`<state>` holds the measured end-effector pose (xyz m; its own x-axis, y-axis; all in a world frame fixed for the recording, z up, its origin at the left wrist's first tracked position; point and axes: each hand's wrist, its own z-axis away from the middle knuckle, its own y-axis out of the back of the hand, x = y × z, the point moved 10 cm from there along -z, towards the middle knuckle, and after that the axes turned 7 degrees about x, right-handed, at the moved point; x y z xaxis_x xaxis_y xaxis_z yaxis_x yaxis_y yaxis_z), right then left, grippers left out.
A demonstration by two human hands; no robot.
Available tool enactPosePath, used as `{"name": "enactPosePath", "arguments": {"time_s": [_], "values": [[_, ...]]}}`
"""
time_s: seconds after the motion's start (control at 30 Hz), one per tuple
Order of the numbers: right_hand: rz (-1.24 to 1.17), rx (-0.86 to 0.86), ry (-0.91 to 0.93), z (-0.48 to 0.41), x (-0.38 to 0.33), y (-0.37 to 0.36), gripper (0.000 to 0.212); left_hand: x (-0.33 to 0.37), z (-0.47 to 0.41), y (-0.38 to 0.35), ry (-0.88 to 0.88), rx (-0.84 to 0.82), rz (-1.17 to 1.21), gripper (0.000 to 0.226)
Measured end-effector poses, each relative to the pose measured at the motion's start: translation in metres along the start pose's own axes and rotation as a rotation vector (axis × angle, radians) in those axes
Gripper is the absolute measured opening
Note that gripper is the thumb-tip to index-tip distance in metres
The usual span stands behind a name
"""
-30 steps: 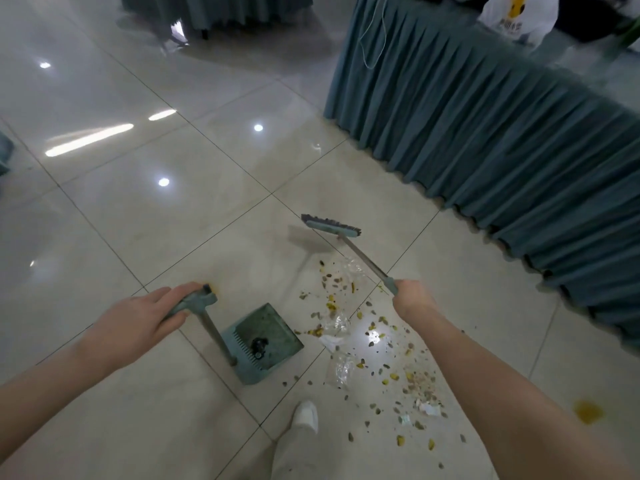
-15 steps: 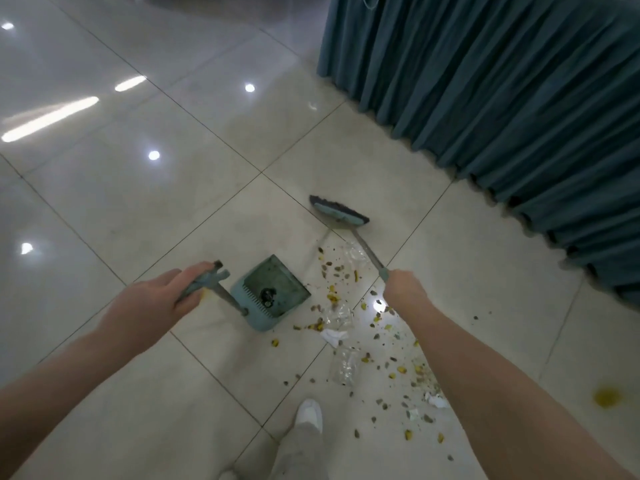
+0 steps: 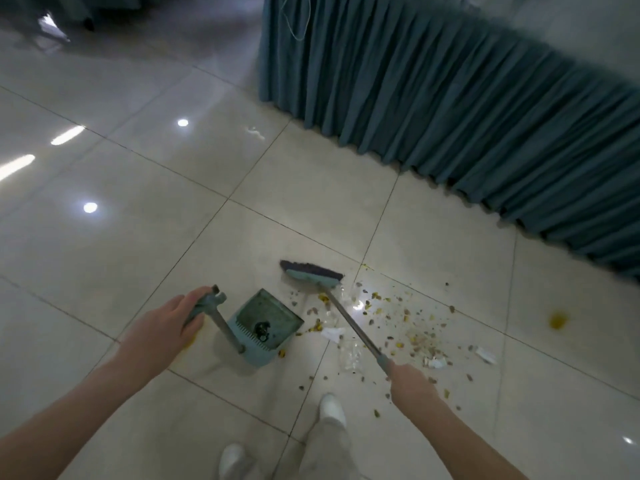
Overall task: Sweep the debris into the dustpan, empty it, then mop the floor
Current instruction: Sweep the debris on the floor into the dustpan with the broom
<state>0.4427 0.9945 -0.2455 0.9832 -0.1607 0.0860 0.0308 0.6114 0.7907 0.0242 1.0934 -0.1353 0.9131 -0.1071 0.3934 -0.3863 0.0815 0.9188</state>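
Note:
A teal dustpan (image 3: 268,323) stands on the tiled floor with a small dark lump inside, its mouth facing right. My left hand (image 3: 166,323) grips the top of its upright handle. My right hand (image 3: 410,379) is closed on the end of a broom handle; the broom head (image 3: 311,273) rests on the floor just beyond the pan's far right corner. Scattered debris (image 3: 401,327) of yellow and brown bits, white paper scraps and clear plastic lies to the right of the pan, under and beyond the broom shaft.
A table with a pleated teal skirt (image 3: 450,109) runs along the right and back. A yellow stain (image 3: 557,320) marks the floor at right. My white shoes (image 3: 332,407) stand just below the pan and debris. Open tiles stretch to the left.
The view has swung so the table skirt sits farther back. The broom head has come closer to the dustpan's far corner, and the pan with my left hand has shifted slightly right.

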Motion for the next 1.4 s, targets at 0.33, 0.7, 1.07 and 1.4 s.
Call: {"name": "enactPosePath", "arguments": {"time_s": [0.33, 0.7, 1.07, 1.4], "values": [[-0.135, -0.106, -0.106, 0.103, 0.011, -0.046, 0.049, -0.013, 0.042, 0.013, -0.118, -0.033, 0.041, 0.043], [-0.275, 0.139, -0.247, 0.057, 0.040, 0.037, 0.044, 0.027, 0.027, 0.014, -0.205, -0.029, -0.036, 0.038], [-0.329, 0.179, -0.278, -0.077, 0.116, 0.100, 0.037, 0.105, -0.040, -0.020, -0.123, -0.062, -0.075, 0.041], [-0.453, 0.041, -0.288, -0.081, 0.142, 0.019, 0.029, 0.140, -0.046, -0.046, -0.088, -0.068, -0.070, 0.041]]}}
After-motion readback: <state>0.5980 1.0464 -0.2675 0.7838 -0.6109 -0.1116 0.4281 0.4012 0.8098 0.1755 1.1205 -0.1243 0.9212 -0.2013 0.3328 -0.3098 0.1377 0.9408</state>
